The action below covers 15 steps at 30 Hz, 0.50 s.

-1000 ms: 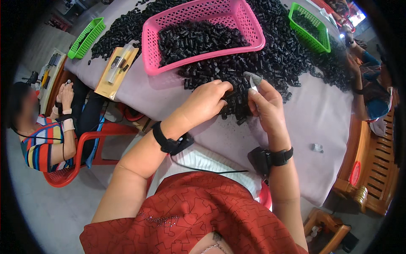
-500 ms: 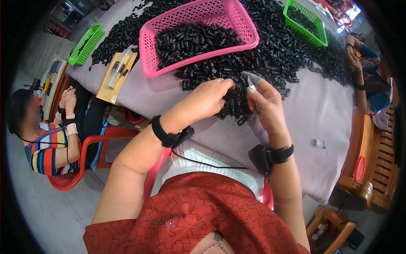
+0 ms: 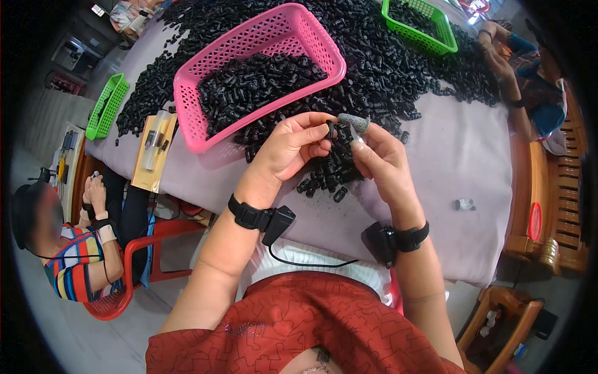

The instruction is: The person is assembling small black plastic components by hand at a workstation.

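Note:
My left hand (image 3: 288,148) pinches a small black plastic part (image 3: 331,129) between thumb and fingers, raised over the near edge of a large pile of similar black parts (image 3: 380,75). Close beside it, my right hand (image 3: 387,163) is closed on a small knife (image 3: 358,141), whose pale blade shows only in part. A grey speckled cover (image 3: 354,123) sits on my right index finger, its tip close to the black part. Below my hands, several loose black parts (image 3: 330,177) lie on the pale tablecloth (image 3: 436,187).
A pink basket (image 3: 269,112) of black parts stands ahead on the left. Green baskets stand far right (image 3: 430,45) and far left (image 3: 99,121). A yellow card with a clear tube (image 3: 149,149) lies left. Another person (image 3: 81,237) sits left; a person's arm (image 3: 507,75) reaches in at right.
My left hand has come up from the pile with a black part pinched in it, turned toward the knife. My right hand has shifted slightly left. The whole view has turned a little.

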### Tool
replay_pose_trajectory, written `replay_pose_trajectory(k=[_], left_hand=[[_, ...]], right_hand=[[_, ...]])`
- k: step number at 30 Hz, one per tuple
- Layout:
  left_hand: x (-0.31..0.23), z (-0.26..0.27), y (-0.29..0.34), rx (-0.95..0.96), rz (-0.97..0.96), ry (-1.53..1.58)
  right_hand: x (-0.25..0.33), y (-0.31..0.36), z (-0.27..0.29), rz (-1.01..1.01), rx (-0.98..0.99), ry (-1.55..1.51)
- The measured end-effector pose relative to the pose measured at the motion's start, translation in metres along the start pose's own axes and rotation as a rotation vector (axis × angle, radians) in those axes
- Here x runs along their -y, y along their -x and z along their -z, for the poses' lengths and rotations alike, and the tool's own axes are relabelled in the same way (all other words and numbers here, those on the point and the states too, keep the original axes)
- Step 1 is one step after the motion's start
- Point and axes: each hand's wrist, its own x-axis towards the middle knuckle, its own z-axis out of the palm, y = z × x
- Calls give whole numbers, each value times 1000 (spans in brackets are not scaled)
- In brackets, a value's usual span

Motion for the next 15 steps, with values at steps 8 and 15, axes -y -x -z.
replay_pose_trajectory(k=[8, 15], left_hand=[[2, -3, 2, 66, 11, 129], [3, -8, 4, 43, 21, 80]], right_hand=[[3, 3, -8, -13, 96, -36], [2, 3, -12, -23, 122, -10]])
